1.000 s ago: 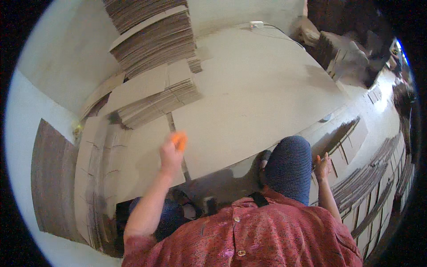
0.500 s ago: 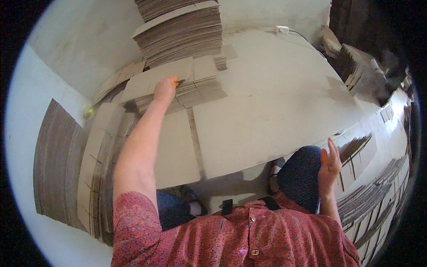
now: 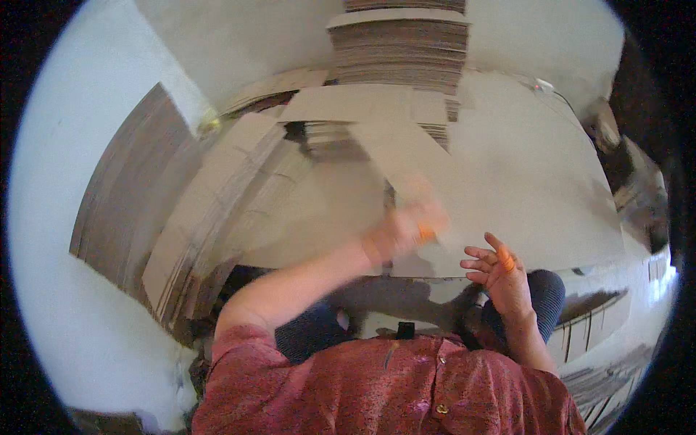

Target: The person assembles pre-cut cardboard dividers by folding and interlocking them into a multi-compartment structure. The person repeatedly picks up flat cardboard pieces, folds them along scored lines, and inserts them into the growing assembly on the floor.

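A flat brown cardboard piece (image 3: 402, 148) slants from the stack toward me, its near end at my left hand (image 3: 409, 228). That hand is smeared by motion, but its fingers look closed on the piece; an orange wrap shows on one finger. To its right, my right hand (image 3: 506, 279) is raised near the table's front edge, fingers spread and holding nothing, with an orange wrap on one digit. Behind both hands lies a low stack of cut cardboard (image 3: 348, 105) on the pale tabletop (image 3: 536, 188).
A tall cardboard stack (image 3: 399, 54) stands at the back against the wall. More cardboard stacks lean at the left (image 3: 130, 196) and beside the table (image 3: 217, 196). Slotted cardboard pieces (image 3: 594, 326) lie at the lower right. A small white socket box (image 3: 542, 85) with a cable sits at the back right.
My left hand has come from the low stack toward me and rightward, bringing a cardboard piece. My right hand has moved inward over the table edge. The view has turned left.
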`<action>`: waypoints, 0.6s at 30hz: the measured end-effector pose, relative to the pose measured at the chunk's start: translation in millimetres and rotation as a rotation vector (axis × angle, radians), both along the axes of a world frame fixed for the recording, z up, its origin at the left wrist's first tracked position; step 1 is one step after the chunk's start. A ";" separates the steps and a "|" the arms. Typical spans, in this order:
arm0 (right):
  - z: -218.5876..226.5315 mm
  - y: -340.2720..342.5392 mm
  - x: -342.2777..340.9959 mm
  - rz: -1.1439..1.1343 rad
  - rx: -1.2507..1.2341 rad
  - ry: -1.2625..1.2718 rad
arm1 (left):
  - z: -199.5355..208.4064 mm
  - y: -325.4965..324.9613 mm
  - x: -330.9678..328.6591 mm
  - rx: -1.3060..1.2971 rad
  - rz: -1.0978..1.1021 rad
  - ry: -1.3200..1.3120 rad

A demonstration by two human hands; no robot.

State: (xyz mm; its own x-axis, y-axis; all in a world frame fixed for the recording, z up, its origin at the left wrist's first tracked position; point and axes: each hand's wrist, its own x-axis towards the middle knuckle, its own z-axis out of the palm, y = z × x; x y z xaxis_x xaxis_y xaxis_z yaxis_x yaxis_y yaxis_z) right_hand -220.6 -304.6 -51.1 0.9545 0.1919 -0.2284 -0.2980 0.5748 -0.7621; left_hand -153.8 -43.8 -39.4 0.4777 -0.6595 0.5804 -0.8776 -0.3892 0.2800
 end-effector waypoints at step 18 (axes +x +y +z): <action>-12.7 2.3 -19.0 -0.061 -0.737 -0.299 | 101.4 242.9 -46.2 0.696 1.460 0.258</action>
State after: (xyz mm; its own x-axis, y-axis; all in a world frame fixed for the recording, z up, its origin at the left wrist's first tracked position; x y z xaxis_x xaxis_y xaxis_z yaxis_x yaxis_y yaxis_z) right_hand -239.5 -302.3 -63.8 0.9993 0.0364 -0.0084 -0.0048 -0.0996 -0.9950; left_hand -200.0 199.1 61.9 0.9252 0.3267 0.1930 0.3654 -0.9042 -0.2212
